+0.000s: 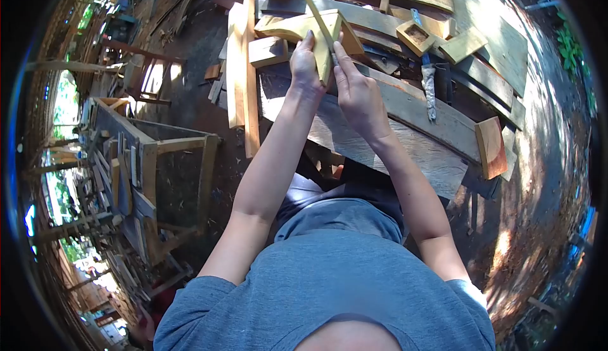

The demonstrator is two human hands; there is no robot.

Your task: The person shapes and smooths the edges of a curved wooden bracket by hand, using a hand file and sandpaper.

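My left hand [304, 64] is wrapped round the near end of a pale yellowish wooden piece [324, 25], which has a curved arm running off to the left. My right hand [362, 97] grips the lower end of a long narrow stick-like tool [311, 6]. That tool slants up and left across the face of the wood; its exact kind I cannot tell. Just left of my left hand, a small wooden block [268, 51] lies on the plank bench [361, 132].
Two long wooden strips [251, 97] stand along the bench's left side. On the right are a hollowed wooden block [416, 37], a plain block [463, 45], a tool with a wrapped handle [429, 91] and a reddish-brown block [491, 148]. A wooden frame [152, 161] stands further left.
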